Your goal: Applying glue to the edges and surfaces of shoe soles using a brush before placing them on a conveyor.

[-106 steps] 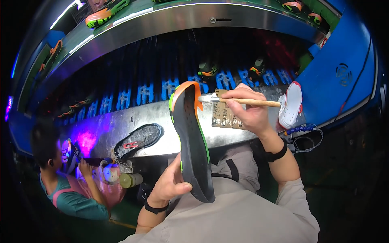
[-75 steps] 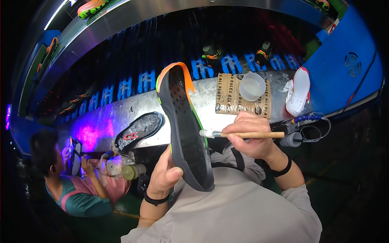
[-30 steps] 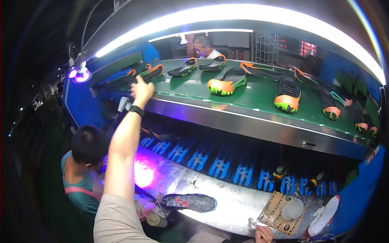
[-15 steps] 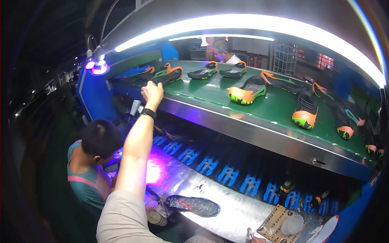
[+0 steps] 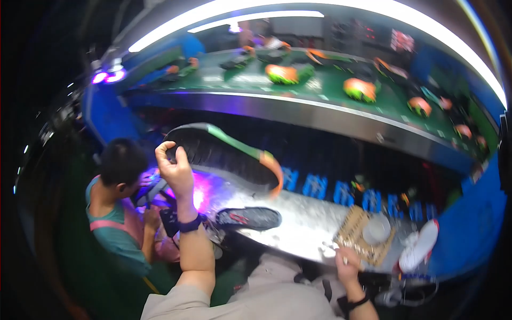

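My left hand (image 5: 173, 169) is raised and grips the heel end of a black shoe sole (image 5: 224, 154) with a green and orange rim, held sideways above the metal bench (image 5: 304, 224). My right hand (image 5: 346, 266) rests low at the bench's near edge, closed around a thin brush handle (image 5: 344, 260), beside a woven mat (image 5: 354, 234) that carries a small round cup (image 5: 376, 229). A dark sole (image 5: 248, 217) lies flat on the bench below my left wrist.
A green conveyor belt (image 5: 320, 85) above carries several shoes, some with orange and green soles (image 5: 282, 73). A seated co-worker (image 5: 120, 208) works at a purple light on the left. A white shoe (image 5: 418, 246) stands at the bench's right end.
My left arm, stretched up to the belt a moment ago, has come down holding a black sole with a green and orange rim. The view has tilted down toward the bench.
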Demonstrator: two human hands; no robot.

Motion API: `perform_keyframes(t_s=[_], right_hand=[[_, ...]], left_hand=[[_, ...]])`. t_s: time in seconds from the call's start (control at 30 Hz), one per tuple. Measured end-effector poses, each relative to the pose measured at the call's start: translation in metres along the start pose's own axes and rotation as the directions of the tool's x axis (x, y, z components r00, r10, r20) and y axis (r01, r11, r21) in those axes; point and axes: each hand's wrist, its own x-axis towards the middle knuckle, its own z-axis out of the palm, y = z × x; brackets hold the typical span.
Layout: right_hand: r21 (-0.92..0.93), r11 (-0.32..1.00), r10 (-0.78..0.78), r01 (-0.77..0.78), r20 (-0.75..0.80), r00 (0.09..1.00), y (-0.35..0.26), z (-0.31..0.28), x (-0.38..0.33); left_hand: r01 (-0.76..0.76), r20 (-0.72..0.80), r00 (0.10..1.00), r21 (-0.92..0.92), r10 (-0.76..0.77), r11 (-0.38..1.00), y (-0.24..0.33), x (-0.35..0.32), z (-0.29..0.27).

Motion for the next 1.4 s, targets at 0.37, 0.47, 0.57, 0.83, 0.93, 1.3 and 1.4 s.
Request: perform_keyframes(t_s=[0.37, 0.47, 0.57, 0.83, 0.93, 1.3, 1.4], right_hand=[[-0.132, 0.908, 0.371, -0.397, -0.183, 0.91, -0.001, -0.131, 0.101], [-0.192, 0.902, 0.355, -0.386, -0.179, 0.918, 0.017, -0.129, 0.1], [-0.266, 0.888, 0.356, -0.375, -0.119, 0.927, 0.018, -0.119, 0.102], [-0.247, 0.871, 0.417, -0.424, -0.083, 0.905, 0.021, -0.117, 0.098], [-0.26, 0.909, 0.299, -0.326, -0.138, 0.944, 0.021, -0.113, 0.097], [-0.294, 0.906, 0.292, -0.304, -0.083, 0.953, 0.024, -0.106, 0.094], [-0.193, 0.951, 0.213, -0.243, -0.163, 0.963, 0.019, -0.105, 0.092]], left_hand=[[0.881, 0.967, 0.22, -0.143, -0.124, 0.451, 0.064, -0.216, 0.012], [0.996, 0.961, 0.017, 0.009, -0.276, 0.092, 0.039, -0.237, 0.0], [0.931, 0.975, -0.132, 0.06, -0.181, -0.36, 0.031, -0.263, -0.019], [0.883, 0.911, -0.35, 0.399, 0.217, -0.247, 0.072, -0.264, -0.041], [0.892, 0.92, -0.377, 0.392, 0.11, -0.224, 0.06, -0.259, -0.046], [0.977, 0.972, -0.213, 0.21, -0.097, -0.04, 0.043, -0.254, -0.014], [0.984, 0.978, -0.178, 0.176, -0.109, -0.028, 0.041, -0.251, -0.012]])
